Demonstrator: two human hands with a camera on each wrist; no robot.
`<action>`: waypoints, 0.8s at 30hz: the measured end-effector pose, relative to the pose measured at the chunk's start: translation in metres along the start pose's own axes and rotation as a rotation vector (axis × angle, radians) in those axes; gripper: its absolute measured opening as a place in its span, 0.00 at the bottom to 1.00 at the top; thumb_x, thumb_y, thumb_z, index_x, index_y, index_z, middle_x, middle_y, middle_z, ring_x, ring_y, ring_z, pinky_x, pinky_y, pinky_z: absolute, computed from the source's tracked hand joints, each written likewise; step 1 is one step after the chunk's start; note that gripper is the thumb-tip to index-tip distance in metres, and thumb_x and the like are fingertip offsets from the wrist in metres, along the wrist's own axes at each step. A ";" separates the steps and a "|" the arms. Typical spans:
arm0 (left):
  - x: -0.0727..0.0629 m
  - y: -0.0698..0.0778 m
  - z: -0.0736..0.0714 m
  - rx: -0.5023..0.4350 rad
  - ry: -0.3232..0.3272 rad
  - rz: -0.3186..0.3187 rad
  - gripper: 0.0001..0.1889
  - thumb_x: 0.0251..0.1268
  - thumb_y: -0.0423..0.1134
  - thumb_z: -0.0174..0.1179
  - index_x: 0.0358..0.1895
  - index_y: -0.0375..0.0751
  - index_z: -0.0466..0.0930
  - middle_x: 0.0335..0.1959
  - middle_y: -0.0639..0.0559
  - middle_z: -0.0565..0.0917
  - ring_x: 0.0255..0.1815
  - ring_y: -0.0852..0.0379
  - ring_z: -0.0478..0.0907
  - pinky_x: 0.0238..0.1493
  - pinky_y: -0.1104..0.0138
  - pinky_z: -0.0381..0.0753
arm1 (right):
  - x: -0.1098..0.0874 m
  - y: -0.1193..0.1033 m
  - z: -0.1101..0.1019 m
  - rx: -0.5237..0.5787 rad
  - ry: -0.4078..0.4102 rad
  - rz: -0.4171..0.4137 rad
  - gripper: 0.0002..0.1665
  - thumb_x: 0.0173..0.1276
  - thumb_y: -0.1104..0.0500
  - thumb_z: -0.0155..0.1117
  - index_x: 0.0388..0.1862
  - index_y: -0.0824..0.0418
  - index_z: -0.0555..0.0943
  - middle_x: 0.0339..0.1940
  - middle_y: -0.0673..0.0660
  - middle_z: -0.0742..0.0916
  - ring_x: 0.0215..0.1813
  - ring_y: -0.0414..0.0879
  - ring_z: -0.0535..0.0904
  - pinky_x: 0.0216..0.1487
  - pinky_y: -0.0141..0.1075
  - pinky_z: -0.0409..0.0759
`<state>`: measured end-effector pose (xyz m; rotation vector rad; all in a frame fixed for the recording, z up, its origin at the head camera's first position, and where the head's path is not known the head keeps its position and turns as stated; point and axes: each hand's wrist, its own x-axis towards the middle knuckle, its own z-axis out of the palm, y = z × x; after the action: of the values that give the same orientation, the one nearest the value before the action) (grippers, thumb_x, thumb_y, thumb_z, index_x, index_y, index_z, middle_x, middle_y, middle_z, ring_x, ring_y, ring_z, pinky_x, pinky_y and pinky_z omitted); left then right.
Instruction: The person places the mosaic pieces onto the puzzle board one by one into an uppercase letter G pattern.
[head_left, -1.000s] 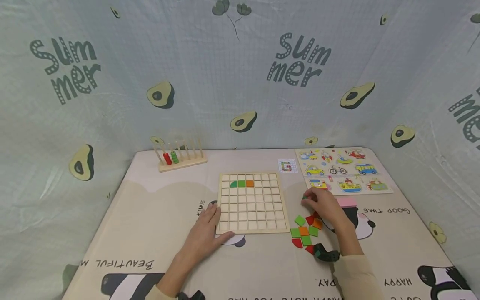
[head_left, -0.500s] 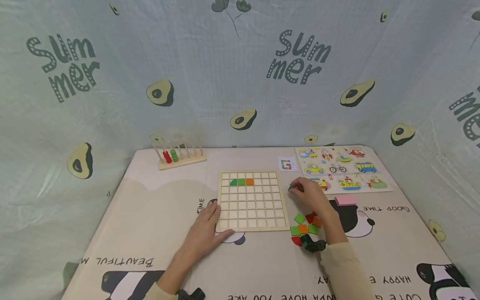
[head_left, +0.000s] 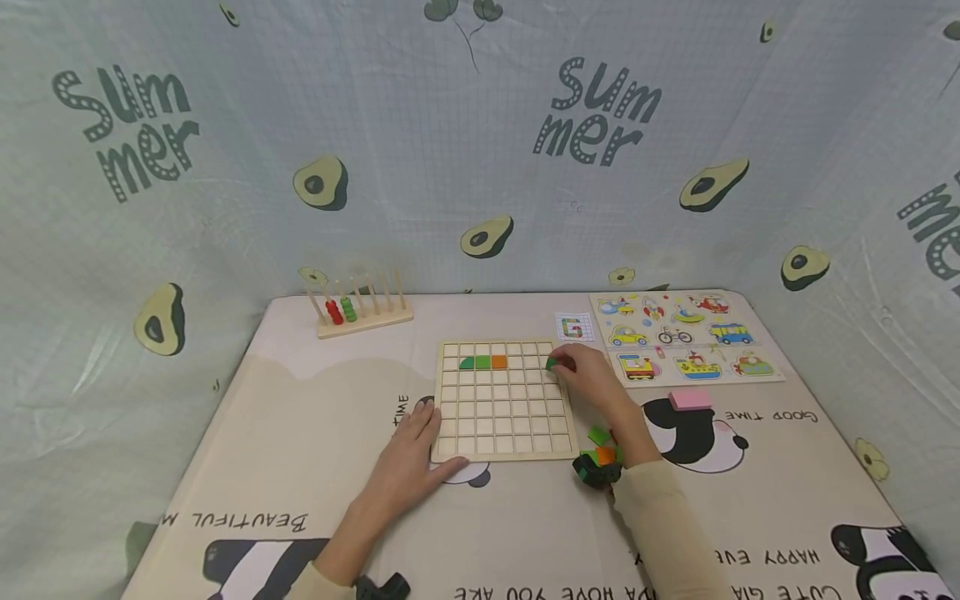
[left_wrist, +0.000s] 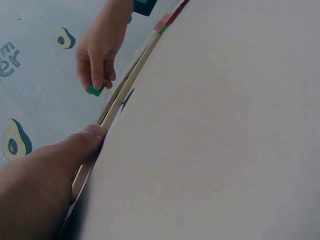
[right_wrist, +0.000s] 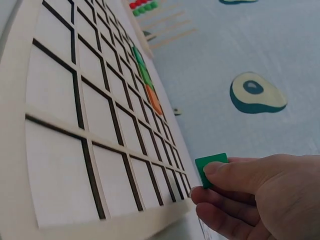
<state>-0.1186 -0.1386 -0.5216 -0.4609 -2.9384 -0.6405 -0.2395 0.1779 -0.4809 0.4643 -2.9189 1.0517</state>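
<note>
A wooden grid board (head_left: 502,457) lies on the table with two green pieces and an orange square (head_left: 498,362) set side by side in its upper row. My left hand (head_left: 408,454) rests at the board's lower left corner, fingers extended along the left side and thumb against the front edge. Between thumb and fingers, my right hand (head_left: 588,379) pinches a green tile (right_wrist: 212,165) above the board's upper right part. Several loose tiles (head_left: 604,455) lie right of the board, partly hidden by the right forearm and the black wrist device.
A small pattern card (head_left: 575,327) lies behind the board on the right. Beside it is a picture puzzle board (head_left: 697,337), with a pink block (head_left: 691,400) in front. A peg stand with red and green beads (head_left: 365,321) stands at the back left.
My right hand has moved left with the green tile, from near the picture puzzle to over the grid board's right edge. My left hand has stayed in place.
</note>
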 end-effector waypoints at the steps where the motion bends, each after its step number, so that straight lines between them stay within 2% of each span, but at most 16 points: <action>1: 0.000 0.000 0.000 -0.002 0.000 0.001 0.49 0.61 0.68 0.60 0.73 0.31 0.65 0.77 0.37 0.64 0.80 0.40 0.58 0.80 0.50 0.60 | 0.002 -0.001 0.001 0.000 -0.005 0.000 0.13 0.71 0.61 0.65 0.52 0.64 0.83 0.44 0.58 0.88 0.45 0.49 0.82 0.50 0.43 0.84; 13: -0.001 -0.001 0.001 0.000 0.012 0.011 0.49 0.61 0.68 0.61 0.73 0.30 0.66 0.77 0.36 0.65 0.79 0.39 0.60 0.79 0.49 0.61 | 0.017 -0.015 0.017 0.044 -0.054 -0.011 0.13 0.72 0.59 0.65 0.52 0.63 0.82 0.41 0.56 0.87 0.42 0.46 0.80 0.46 0.38 0.81; 24: 0.001 -0.002 0.000 0.006 -0.007 0.002 0.49 0.62 0.68 0.60 0.74 0.30 0.64 0.77 0.36 0.63 0.80 0.39 0.58 0.80 0.50 0.59 | 0.030 -0.020 0.034 -0.007 -0.042 -0.031 0.13 0.73 0.59 0.63 0.53 0.62 0.83 0.43 0.57 0.87 0.43 0.46 0.80 0.47 0.40 0.82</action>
<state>-0.1198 -0.1404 -0.5219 -0.4669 -2.9454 -0.6312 -0.2597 0.1332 -0.4916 0.5356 -2.9404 1.0405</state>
